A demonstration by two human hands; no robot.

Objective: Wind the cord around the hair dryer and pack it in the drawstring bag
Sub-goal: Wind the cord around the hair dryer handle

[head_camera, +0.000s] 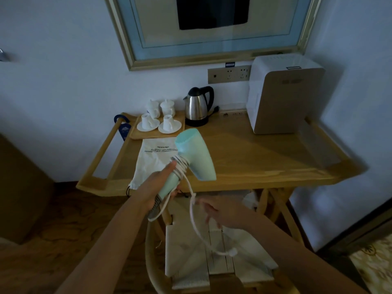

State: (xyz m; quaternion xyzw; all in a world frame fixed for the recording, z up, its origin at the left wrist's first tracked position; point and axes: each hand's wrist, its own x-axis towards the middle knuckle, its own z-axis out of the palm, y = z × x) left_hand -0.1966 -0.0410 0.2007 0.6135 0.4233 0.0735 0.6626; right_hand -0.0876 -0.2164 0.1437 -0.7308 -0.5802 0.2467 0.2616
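Two hands work: left hand (153,183) grips hair dryer (192,160) handle; right hand (220,211) fingers blurred, at the cord (192,211).

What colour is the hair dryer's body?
Pale mint green hair dryer, clearest in the head view.

My left hand (156,184) grips the hair dryer (191,158) handle; my right hand (220,213), blurred, pinches its cord (194,217) just below.

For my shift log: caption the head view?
Left hand grips mint hair dryer while right hand loops white cord; drawstring bag waits on table.
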